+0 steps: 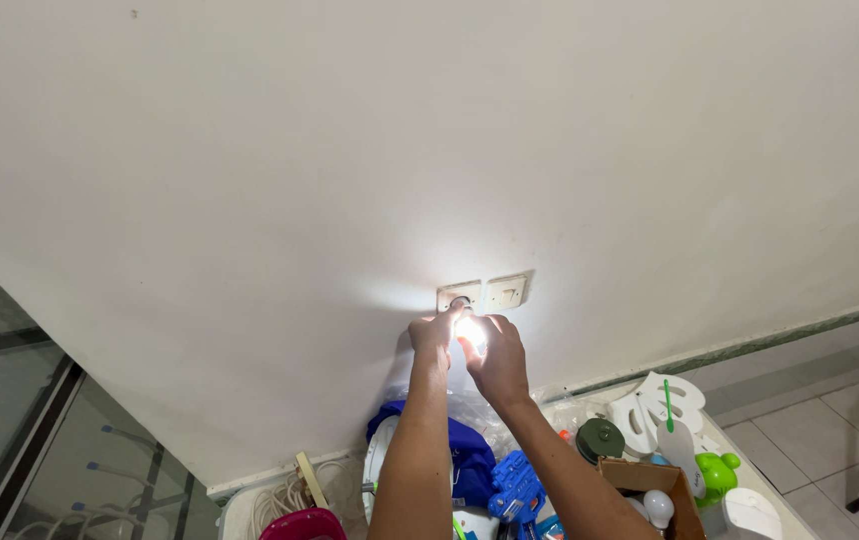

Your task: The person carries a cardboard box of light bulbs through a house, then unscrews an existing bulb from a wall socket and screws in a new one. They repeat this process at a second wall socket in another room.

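Both my hands reach up to a wall socket plate (460, 294) on a plain white wall. My left hand (434, 331) touches the plate's lower edge with its fingertips. My right hand (499, 358) is closed around a small glowing lamp (469, 327) at the socket, which throws bright light onto the wall. To the right of the socket sits a cream wall switch (507, 291).
Below my arms a cluttered surface holds blue fabric (470, 450), a blue plastic toy (516, 485), a cardboard box (662, 482) with a white bulb (658, 506), a white fan part (655, 405), a green toy (718, 472), coiled white cable (280, 495). Glass panels stand at left, tiled floor at right.
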